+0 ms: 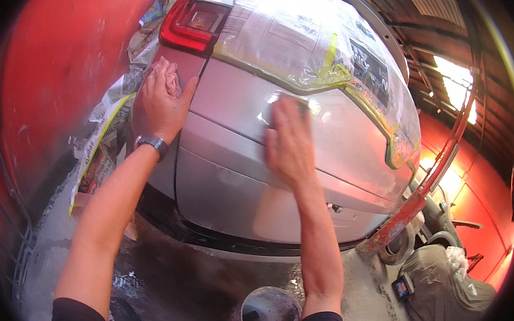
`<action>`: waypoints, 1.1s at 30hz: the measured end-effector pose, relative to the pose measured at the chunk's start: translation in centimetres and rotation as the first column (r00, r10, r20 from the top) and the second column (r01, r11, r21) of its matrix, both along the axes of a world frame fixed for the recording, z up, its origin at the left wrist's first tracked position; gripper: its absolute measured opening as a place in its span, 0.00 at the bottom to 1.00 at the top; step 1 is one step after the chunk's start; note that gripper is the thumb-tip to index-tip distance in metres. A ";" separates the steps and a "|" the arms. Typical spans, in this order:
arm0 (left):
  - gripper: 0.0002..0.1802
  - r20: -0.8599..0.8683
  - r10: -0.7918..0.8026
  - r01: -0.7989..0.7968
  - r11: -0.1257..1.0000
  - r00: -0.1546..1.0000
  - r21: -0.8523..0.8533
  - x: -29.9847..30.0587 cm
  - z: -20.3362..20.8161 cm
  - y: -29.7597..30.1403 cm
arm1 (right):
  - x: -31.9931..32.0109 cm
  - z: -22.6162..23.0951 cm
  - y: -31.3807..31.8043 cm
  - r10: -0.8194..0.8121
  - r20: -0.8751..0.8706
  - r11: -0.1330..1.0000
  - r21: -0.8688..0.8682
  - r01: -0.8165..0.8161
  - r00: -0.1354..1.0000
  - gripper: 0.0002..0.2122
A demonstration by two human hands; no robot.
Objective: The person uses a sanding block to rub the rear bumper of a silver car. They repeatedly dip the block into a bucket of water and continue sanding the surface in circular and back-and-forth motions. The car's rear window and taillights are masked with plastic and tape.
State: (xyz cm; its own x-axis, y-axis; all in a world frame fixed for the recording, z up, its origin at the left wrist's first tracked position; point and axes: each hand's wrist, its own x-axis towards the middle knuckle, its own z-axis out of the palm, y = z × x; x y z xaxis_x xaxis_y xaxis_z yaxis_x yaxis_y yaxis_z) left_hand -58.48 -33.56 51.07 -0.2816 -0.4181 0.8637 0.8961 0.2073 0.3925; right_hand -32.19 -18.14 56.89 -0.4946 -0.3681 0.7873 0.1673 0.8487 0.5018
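Note:
The rear of a silver car (231, 94) fills the middle, its body panels dull and wet in places. My left hand (161, 104) rests on the corner panel below the red tail light (189, 25), its fingers around a crumpled pink cloth (172, 80). On the tailgate, under the masked window, my right hand (292, 142) lies pressed to the surface, fingers together and blurred by motion. A dark edge shows beside its fingertips; what lies beneath them is mostly hidden. Newspaper and clear plastic film (288, 33) cover the rear window, held along the edge by yellow tape (333, 74).
A bucket (268, 311) with liquid and a dark object stands on the wet floor between my arms. Red wall (57, 60) rises close on the left, beside taped newspaper (102, 133). A rusty red post (403, 222) leans at right, near a tire (399, 245) and a covered heap (443, 289).

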 end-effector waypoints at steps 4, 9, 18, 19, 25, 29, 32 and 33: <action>0.38 0.009 -0.017 0.016 1.000 1.000 0.020 0.1 0.0 -0.3 | 0.9 1.5 -0.4 -0.048 0.102 0.999 0.028 0.045 0.994 0.25; 0.37 0.019 -0.039 0.039 0.999 0.999 0.017 0.9 0.4 -0.5 | 2.1 1.1 0.9 -0.008 0.017 1.000 -0.012 0.008 1.000 0.25; 0.39 0.059 -0.056 0.052 0.997 0.997 0.057 1.1 0.5 -0.3 | -1.7 -0.2 -3.0 -0.099 -0.058 0.993 -0.064 0.095 0.993 0.24; 0.40 0.066 -0.059 0.056 0.997 0.996 0.055 1.3 0.5 -0.2 | -3.0 -0.1 -3.6 -0.077 -0.066 0.996 -0.045 0.074 0.995 0.23; 0.41 0.070 -0.027 0.024 0.999 0.997 0.045 0.3 0.1 -0.4 | -6.2 1.2 -6.4 -0.055 0.042 0.999 0.005 0.055 0.998 0.22; 0.41 0.082 -0.049 0.045 0.998 0.995 0.046 0.7 0.2 -0.3 | 0.4 -0.2 -1.9 -0.173 -0.022 0.976 -0.134 0.169 0.985 0.23; 0.41 0.064 -0.033 0.030 0.998 0.997 0.050 0.4 0.1 -0.1 | -4.7 -0.1 -4.4 -0.082 -0.048 0.996 0.012 0.083 0.995 0.23; 0.41 0.049 -0.014 0.012 0.998 0.999 0.054 0.2 0.2 -0.1 | -6.9 0.3 -6.1 -0.046 -0.019 0.998 0.050 0.047 0.999 0.23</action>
